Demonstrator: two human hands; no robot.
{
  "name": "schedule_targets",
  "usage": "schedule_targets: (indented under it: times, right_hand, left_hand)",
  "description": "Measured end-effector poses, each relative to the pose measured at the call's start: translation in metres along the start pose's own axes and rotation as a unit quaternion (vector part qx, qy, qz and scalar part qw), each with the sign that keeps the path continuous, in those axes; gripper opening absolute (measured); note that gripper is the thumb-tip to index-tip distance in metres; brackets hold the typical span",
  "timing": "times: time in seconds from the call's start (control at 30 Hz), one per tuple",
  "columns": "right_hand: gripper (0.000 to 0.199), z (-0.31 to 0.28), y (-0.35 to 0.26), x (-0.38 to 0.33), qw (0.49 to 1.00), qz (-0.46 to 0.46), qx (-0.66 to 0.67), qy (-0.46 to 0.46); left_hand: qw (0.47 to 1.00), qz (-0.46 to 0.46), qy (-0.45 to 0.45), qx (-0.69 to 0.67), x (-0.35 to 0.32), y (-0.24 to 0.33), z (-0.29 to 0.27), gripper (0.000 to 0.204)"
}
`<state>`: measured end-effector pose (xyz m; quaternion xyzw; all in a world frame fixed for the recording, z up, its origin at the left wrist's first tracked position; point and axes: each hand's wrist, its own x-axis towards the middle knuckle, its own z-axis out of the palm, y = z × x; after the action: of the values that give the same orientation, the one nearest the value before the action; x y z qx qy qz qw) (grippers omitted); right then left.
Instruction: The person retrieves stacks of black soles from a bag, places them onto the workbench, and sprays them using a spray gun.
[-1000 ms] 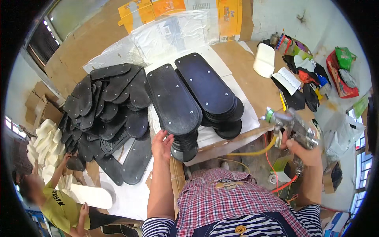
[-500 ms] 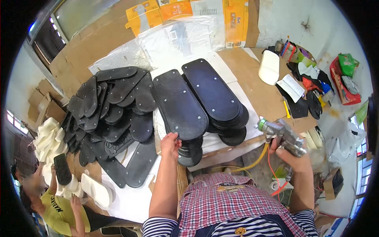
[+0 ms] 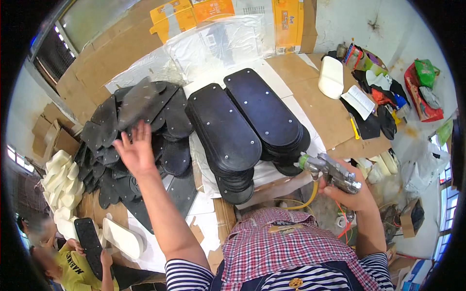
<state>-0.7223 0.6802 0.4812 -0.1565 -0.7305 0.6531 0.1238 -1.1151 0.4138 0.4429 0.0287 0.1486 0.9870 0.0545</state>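
A black board is smeared by blur above the heap of boards on the left; whether the left hand, fingers spread just nearer, touches it is unclear. The right hand wraps around a spray gun, hiding its handle, while cardboard covers the table's far right, beside a pale wall.

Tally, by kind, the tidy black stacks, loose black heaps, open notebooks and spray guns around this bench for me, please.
Tidy black stacks: 2
Loose black heap: 1
Open notebook: 1
Spray gun: 1
Total: 5
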Motion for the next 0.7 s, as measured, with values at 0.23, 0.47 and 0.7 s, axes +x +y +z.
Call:
schedule_targets:
  times: [0.23, 0.47, 0.7]
  right_hand:
    - [0.042, 0.021, -0.015, 0.031, 0.994, -0.054, 0.008, 0.090]
    - [0.049, 0.017, -0.031, 0.019, 0.996, -0.064, 0.012, 0.069]
    - [0.049, 0.004, -0.035, -0.007, 0.995, -0.033, -0.027, 0.091]
  left_hand:
    - [0.993, -0.067, 0.075, 0.070, -0.005, 0.005, -0.089, 0.084]
    - [0.963, -0.130, 0.182, 0.152, -0.062, -0.021, -0.147, 0.053]
    - [0.955, -0.144, 0.169, 0.195, -0.072, -0.027, -0.141, 0.037]
